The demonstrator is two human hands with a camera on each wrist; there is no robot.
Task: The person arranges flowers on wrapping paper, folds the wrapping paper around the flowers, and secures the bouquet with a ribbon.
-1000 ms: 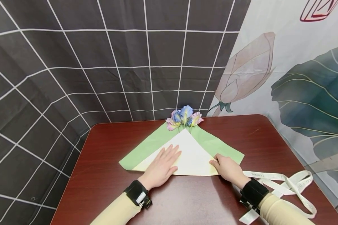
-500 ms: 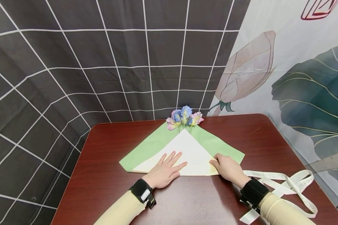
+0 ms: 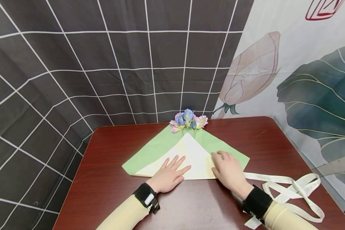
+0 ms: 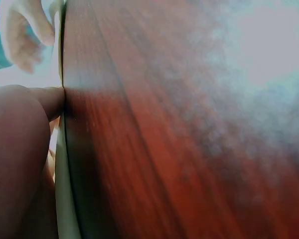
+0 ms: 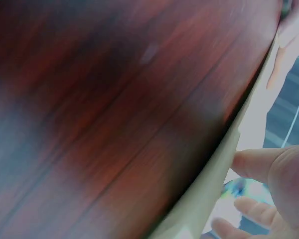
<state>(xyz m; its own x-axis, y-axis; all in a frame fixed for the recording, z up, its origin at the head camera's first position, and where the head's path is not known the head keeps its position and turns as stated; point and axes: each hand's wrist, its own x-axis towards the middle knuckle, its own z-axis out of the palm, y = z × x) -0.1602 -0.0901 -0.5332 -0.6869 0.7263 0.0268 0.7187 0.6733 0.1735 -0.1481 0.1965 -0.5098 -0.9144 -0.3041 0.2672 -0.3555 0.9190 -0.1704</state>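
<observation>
- Cream wrapping paper (image 3: 189, 159), folded over the green sheet (image 3: 152, 150), lies flat beneath both grips.
- Left hand (image 3: 168, 175) rests flat, fingers spread; right hand (image 3: 228, 171) presses the right corner, fingers straight.
- Flowers (image 3: 187, 120) lie beyond the fingertips.
- Step in hand, likely: flattening the fold; next calls for a side folded inward.

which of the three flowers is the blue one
The middle flower; the left flower and the right flower beside it are pink.

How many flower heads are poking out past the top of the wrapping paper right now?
3, clustered at the far tip of the wrapping paper: a pink one on the left, a blue one in the middle, a pink one on the right. More may be hidden behind them.
</observation>
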